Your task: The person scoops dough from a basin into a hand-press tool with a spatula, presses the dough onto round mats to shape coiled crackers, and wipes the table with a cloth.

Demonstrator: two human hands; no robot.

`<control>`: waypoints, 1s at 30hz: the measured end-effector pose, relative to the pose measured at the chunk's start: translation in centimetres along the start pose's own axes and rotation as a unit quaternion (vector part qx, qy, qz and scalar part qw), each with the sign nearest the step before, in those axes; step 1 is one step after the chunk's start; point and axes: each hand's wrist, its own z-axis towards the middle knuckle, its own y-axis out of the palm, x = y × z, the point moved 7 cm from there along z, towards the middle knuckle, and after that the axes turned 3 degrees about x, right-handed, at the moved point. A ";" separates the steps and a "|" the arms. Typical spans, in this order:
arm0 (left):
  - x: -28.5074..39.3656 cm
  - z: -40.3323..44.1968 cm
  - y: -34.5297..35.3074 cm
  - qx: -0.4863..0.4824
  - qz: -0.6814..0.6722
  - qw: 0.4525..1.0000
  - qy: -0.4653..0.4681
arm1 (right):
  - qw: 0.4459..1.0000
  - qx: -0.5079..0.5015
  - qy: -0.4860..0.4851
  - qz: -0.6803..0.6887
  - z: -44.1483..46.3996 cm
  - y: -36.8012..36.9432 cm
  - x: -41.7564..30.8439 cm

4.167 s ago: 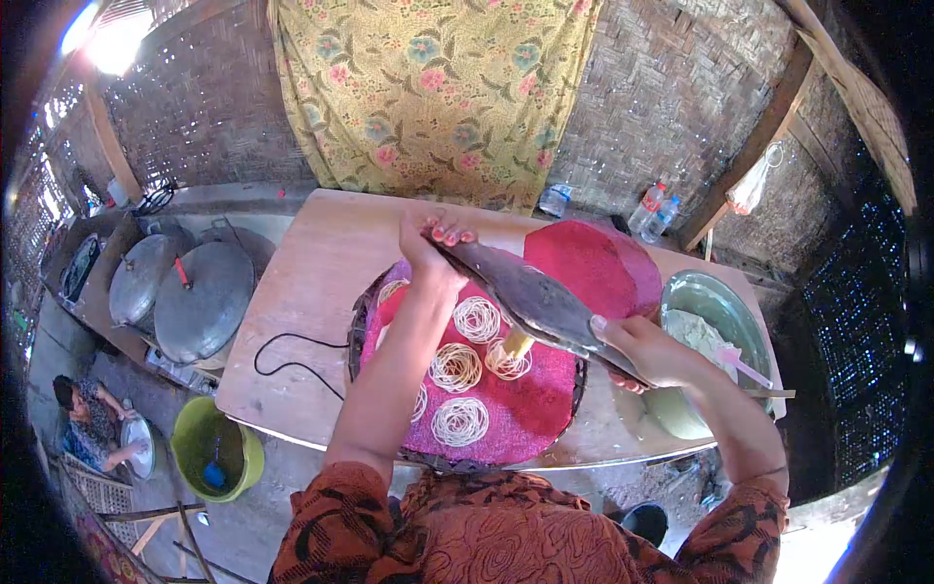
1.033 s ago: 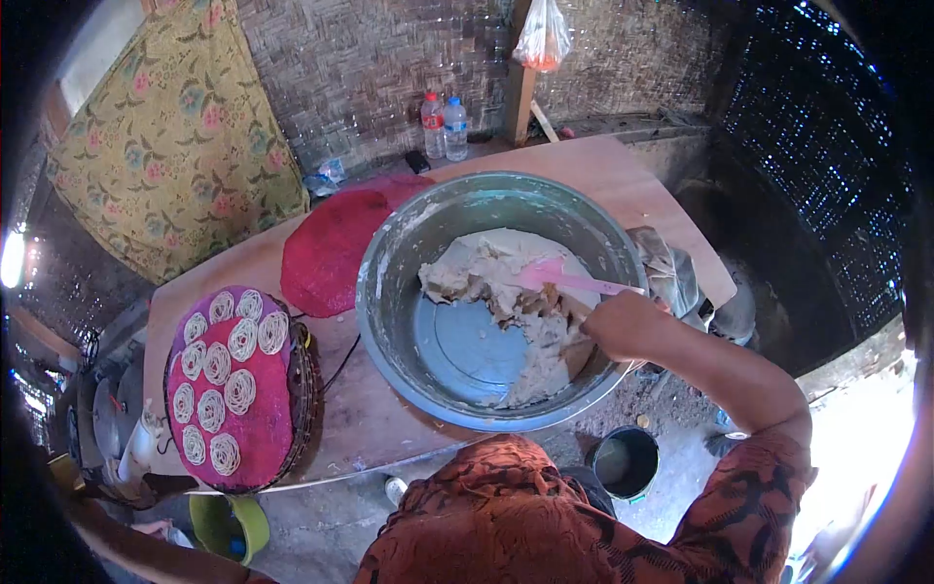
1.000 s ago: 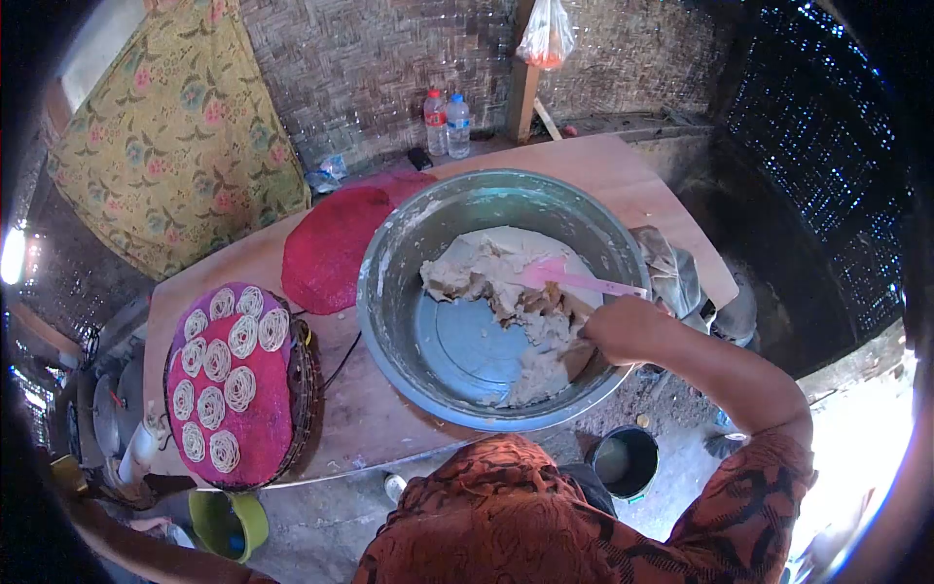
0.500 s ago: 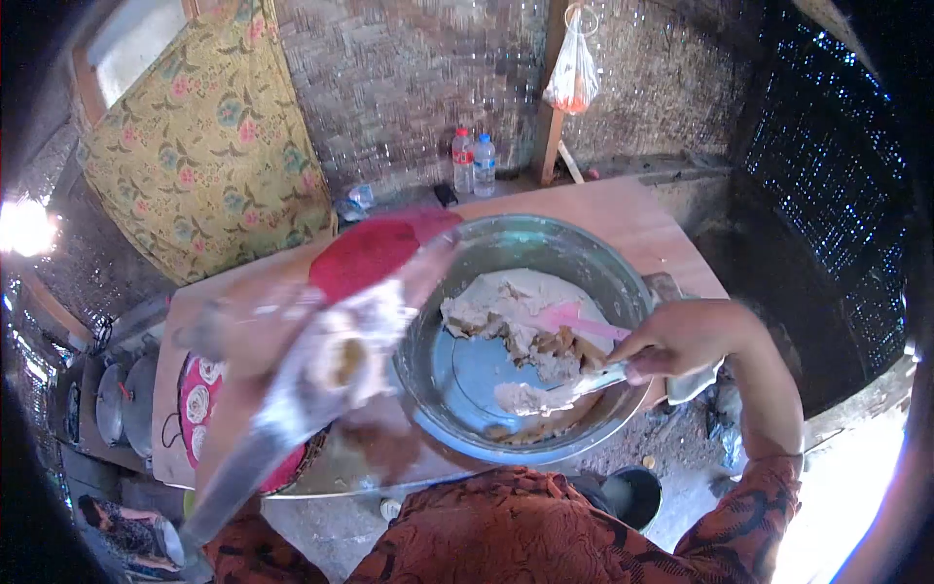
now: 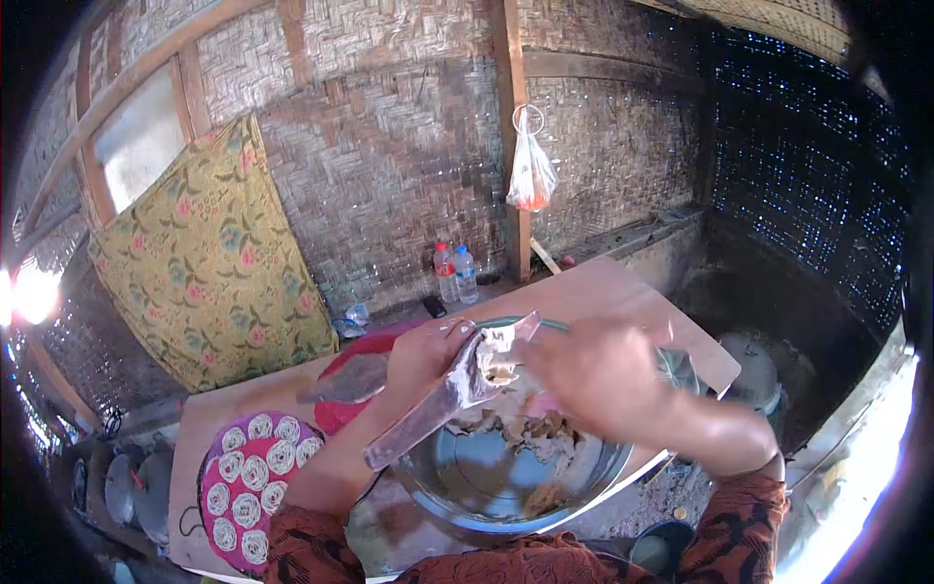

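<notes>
My left hand (image 5: pixel 428 352) is closed round a long wooden press (image 5: pixel 418 425), tilted over the left side of a large metal basin (image 5: pixel 475 469). Pale dough (image 5: pixel 498 362) fills and smears the press's opening. Beside that opening, my right hand (image 5: pixel 605 382) is blurred, its fingers curled round a spatula that is mostly hidden now. More pale dough (image 5: pixel 555 443) lies in the basin, with a pink utensil (image 5: pixel 547 404) partly showing. To the left, a round pink tray (image 5: pixel 255 448) carries several coiled rosettes (image 5: pixel 255 474) of dough strands.
A red flat thing (image 5: pixel 336 414) lies behind my left forearm on the wooden table (image 5: pixel 623 302). Two plastic bottles (image 5: pixel 455 273) and a dark phone-like object (image 5: pixel 434 307) stand near the woven wall. A plastic bag (image 5: pixel 531 180) hangs from the post. Pots (image 5: pixel 136 492) are at left.
The view has tipped upward. My left hand has brought the press over the basin's edge, and my right hand has lifted from the basin to the press's opening.
</notes>
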 end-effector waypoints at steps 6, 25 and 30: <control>-2.7 -1.1 -1.3 0.023 0.080 0.995 -0.063 | 0.983 0.110 -0.040 -0.139 -3.0 0.6 -2.9; -4.0 0.5 -2.0 0.095 0.117 0.975 -0.164 | 0.809 0.237 0.329 0.425 -4.8 7.9 1.0; -4.0 0.3 -5.1 0.208 -0.030 0.973 -0.094 | 0.774 0.081 0.288 0.558 -5.8 6.8 1.7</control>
